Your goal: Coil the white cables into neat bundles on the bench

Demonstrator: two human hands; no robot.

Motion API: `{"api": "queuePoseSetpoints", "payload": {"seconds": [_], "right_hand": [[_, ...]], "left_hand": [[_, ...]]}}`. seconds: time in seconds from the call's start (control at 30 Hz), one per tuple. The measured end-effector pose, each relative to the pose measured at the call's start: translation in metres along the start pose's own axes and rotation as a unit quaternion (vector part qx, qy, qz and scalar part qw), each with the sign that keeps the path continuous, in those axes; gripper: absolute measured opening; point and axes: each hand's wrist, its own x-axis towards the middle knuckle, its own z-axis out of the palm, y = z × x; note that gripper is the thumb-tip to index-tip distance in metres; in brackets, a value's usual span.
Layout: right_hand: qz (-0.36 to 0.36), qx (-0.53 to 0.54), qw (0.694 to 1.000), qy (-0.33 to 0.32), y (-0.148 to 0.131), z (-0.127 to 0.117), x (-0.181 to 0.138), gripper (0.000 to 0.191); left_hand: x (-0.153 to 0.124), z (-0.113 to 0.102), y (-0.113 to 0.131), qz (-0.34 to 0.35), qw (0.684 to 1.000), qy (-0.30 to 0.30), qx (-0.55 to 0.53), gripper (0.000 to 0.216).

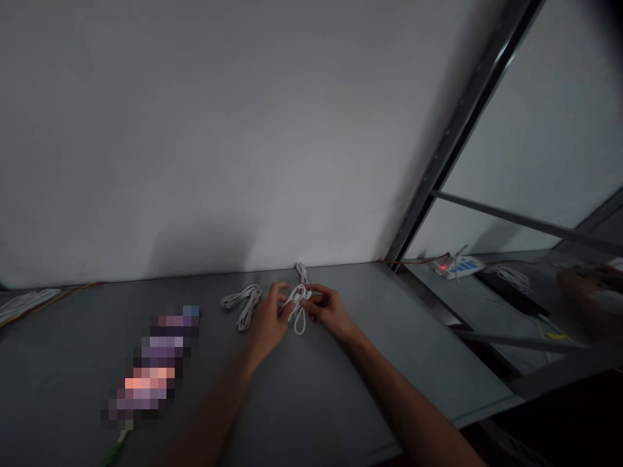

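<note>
Near the middle of the grey shelf, a bundle of white cable point(300, 322) is between my two hands, its loops folded together. My right hand point(333, 312) pinches the bundle from the right with thumb and fingers. From the left, my left hand point(272, 319) curls its thumb and fingers around the bundle's other side. A second folded white cable point(249, 306) lies on the shelf just left of my left hand. Behind my hands, close to the wall, a further looped stretch of white cable point(301, 270) shows; whether it joins the held bundle is unclear.
A pixelated oblong object point(150, 366) with a cord lies at left. More white cable point(29, 303) rests at far left. To the right stand a metal upright point(452, 146), a power strip point(460, 266) with a red light, a black oblong item point(511, 292) and another person's hand point(584, 295).
</note>
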Motion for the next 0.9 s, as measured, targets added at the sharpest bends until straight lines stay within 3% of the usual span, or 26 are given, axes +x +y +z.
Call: {"api": "queuePoseSetpoints", "payload": {"seconds": [0.17,0.4,0.73,0.9], "right_hand": [[0.000,-0.017,1.000,-0.007,0.0013,0.0006,-0.0003,0.049],[-0.010,-0.013,0.997,-0.069,-0.0010,0.0019,-0.0039,0.044],[0.014,-0.001,0.997,-0.073,-0.0008,-0.0010,-0.0042,0.040],[0.022,-0.007,0.999,-0.043,0.0011,-0.0020,-0.0012,0.039]], "left_hand": [[-0.0011,-0.0019,0.0021,0.032,0.999,-0.010,0.016,0.009],[-0.0009,0.0004,0.0007,-0.002,0.998,0.020,0.061,0.016],[0.0010,-0.0041,0.0014,0.012,1.000,0.007,0.026,0.013],[0.0023,-0.0014,-0.0037,0.031,0.997,0.073,0.024,0.010]]}}
